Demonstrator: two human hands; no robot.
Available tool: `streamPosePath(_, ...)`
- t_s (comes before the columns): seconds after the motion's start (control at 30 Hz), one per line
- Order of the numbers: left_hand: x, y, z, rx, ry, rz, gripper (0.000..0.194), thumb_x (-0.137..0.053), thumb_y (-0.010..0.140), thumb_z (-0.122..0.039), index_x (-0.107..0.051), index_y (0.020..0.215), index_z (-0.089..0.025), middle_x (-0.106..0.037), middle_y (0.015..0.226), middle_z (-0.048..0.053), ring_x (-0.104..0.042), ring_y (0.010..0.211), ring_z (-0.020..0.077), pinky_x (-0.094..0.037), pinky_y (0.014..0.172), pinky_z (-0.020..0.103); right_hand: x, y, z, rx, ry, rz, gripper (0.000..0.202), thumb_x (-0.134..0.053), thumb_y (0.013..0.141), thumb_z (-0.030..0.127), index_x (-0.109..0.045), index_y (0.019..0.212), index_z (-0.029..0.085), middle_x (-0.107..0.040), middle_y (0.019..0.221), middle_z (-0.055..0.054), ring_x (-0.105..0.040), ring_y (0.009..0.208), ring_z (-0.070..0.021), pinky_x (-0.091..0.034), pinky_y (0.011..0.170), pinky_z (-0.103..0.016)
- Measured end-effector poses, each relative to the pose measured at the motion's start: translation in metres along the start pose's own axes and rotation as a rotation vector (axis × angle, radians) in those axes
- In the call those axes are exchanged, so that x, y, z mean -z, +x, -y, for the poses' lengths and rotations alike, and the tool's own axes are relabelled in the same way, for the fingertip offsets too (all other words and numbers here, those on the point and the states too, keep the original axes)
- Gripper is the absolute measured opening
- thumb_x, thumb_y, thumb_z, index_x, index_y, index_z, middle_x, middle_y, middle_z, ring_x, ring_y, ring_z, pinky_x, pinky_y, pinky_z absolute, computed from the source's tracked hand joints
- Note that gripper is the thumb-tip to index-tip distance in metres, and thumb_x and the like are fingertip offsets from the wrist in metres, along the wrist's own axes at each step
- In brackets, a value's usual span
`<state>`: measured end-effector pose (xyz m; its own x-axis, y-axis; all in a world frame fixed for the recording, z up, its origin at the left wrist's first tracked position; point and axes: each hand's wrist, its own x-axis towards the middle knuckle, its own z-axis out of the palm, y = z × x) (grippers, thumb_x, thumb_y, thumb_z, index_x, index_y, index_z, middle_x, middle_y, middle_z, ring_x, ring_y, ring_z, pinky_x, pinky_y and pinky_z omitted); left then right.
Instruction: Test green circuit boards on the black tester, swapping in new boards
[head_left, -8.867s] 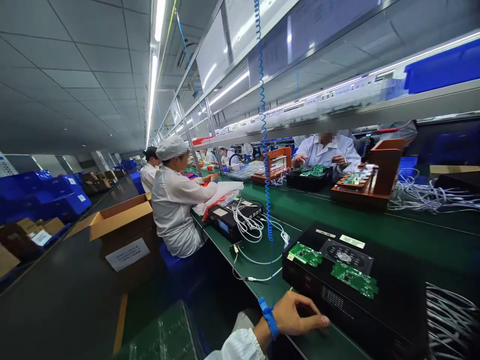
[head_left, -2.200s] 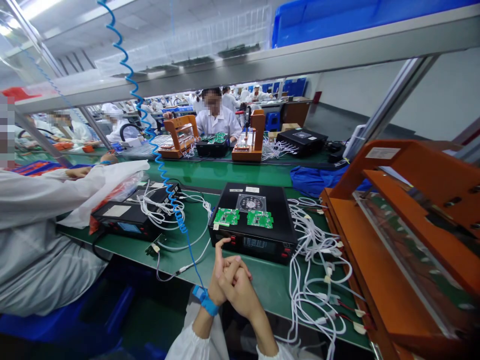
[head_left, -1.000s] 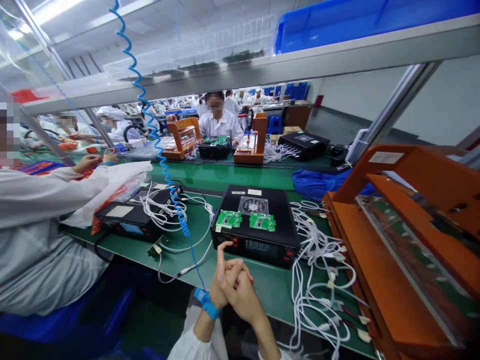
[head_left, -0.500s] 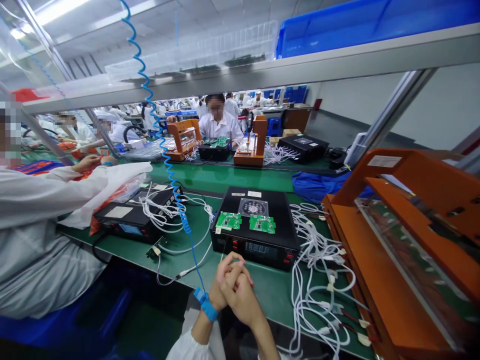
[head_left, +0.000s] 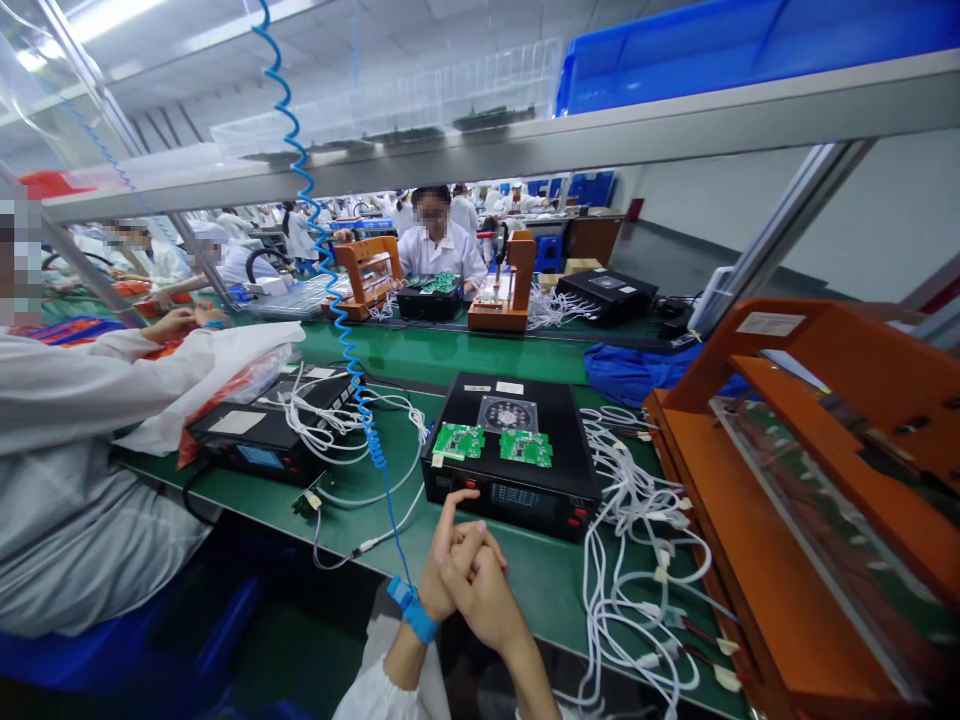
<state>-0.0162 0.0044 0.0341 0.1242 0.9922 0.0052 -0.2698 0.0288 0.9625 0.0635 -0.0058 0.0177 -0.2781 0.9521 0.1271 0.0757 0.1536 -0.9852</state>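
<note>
My left hand (head_left: 441, 570), with a blue wrist strap (head_left: 412, 607) round its wrist, is clasped with my right hand (head_left: 486, 603) at the table's front edge. Their fingers are interlaced, and neither hand shows an object in it. One finger of the left hand sticks out, its tip close in front of the black box (head_left: 562, 405) with red buttons and a display. Two green circuit boards (head_left: 459, 442) lie side by side on that box, in front of its fan grille (head_left: 508, 414).
White cables (head_left: 630, 490) are bunched right of the box, beside an orange fixture (head_left: 750, 500). A coiled blue cord (head_left: 349, 355) hangs down to the strap. On the left stand another black box (head_left: 240, 425) and a co-worker's sleeve (head_left: 82, 390). A metal shelf rail (head_left: 450, 155) crosses above.
One finger of my left hand has straightened upward and forward, out of the clasp. Both hands otherwise stay where they were. The co-worker's hands at the left have shifted slightly.
</note>
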Motion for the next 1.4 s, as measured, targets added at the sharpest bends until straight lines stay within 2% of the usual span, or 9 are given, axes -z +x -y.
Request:
streamPosePath(0.1,0.0010,0.0006,0.0006,0.006,0.022,0.018,0.049,-0.062,0.089,-0.048,-0.045,0.126,-0.020,-0.075,0.073,0.005,-0.072,0.066,0.0213,-0.051,0.054,0.026,0.0000,-0.0003,0.0004,-0.022,0.018,0.002,0.029,-0.059,0.088,0.044,-0.063,0.090,0.016,-0.068,0.084,-0.008,-0.066,0.076,-0.0210,-0.053,0.066,-0.029)
streamPosePath(0.27,0.0015,0.0011,0.0010,0.002,0.026,0.019,0.049,-0.061,0.090,-0.047,-0.046,0.128,-0.020,-0.074,0.070,0.004,-0.071,0.066,0.0215,-0.052,0.055,0.027,0.0002,-0.0002,0.0001,-0.031,0.032,0.003,0.028,-0.061,0.087,0.042,-0.064,0.094,0.015,-0.069,0.089,-0.009,-0.067,0.079,-0.0214,-0.053,0.068,-0.029)
streamPosePath(0.5,0.0056,0.0025,0.0040,0.010,0.077,0.067,0.046,-0.055,0.094,-0.044,-0.053,0.129,-0.015,-0.074,0.070,0.006,-0.070,0.064,0.0203,-0.053,0.057,0.027,-0.0001,-0.0004,0.0013,-0.030,0.010,0.017,0.030,-0.057,0.089,0.043,-0.063,0.082,0.015,-0.067,0.081,-0.009,-0.067,0.077,-0.0218,-0.051,0.066,-0.029)
streamPosePath(0.83,0.0047,0.0012,0.0032,0.008,0.068,0.059,0.051,-0.057,0.093,-0.045,-0.047,0.132,-0.015,-0.075,0.072,0.007,-0.071,0.065,0.0213,-0.053,0.058,0.028,0.0002,-0.0002,0.0013,-0.034,0.057,0.014,0.027,-0.059,0.088,0.041,-0.064,0.090,0.014,-0.068,0.085,-0.009,-0.067,0.079,-0.0211,-0.052,0.069,-0.028)
streamPosePath(1.03,0.0029,0.0011,0.0008,0.018,0.034,0.044,0.048,-0.059,0.091,-0.046,-0.045,0.125,-0.016,-0.075,0.072,0.007,-0.073,0.069,0.0235,-0.051,0.054,0.027,-0.0005,-0.0008,0.0001,-0.043,0.059,0.013,0.024,-0.061,0.087,0.039,-0.062,0.088,0.015,-0.065,0.079,-0.006,-0.063,0.073,-0.0192,-0.049,0.065,-0.027)
streamPosePath(1.4,0.0022,0.0071,0.0009,0.065,0.017,0.075,0.040,-0.061,0.089,-0.048,-0.044,0.112,-0.019,-0.074,0.068,0.005,-0.073,0.067,0.0236,-0.051,0.055,0.028,-0.0010,0.0011,-0.0050,-0.035,0.092,-0.019,0.032,-0.064,0.087,0.045,-0.065,0.095,0.014,-0.067,0.086,-0.007,-0.064,0.080,-0.0204,-0.051,0.071,-0.027)
